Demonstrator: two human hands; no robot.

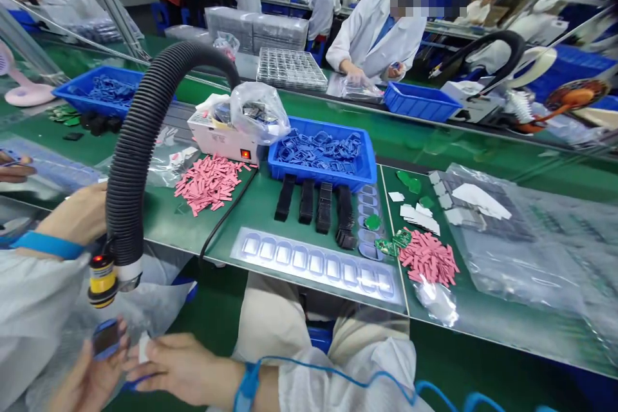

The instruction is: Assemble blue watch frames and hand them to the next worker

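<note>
At the lower left, my left hand (91,370) holds a small blue-framed piece (106,339) with a dark face. Close to its right is my right hand (176,368), fingers pinched on a small white piece (143,347); a blue band circles that wrist. Both hands are below the table edge, slightly blurred. Above them hangs a black ribbed hose (132,154), with a yellow and black device (102,280) beside its end. On the green table, a clear tray (316,278) with a row of pockets lies near the front edge.
A blue bin (369,170) of blue frames stands behind black stacks (324,206). Pink strips lie in piles (210,183) (429,256). A co-worker's banded wrist (51,243) is at left; another person (381,32) works across the table.
</note>
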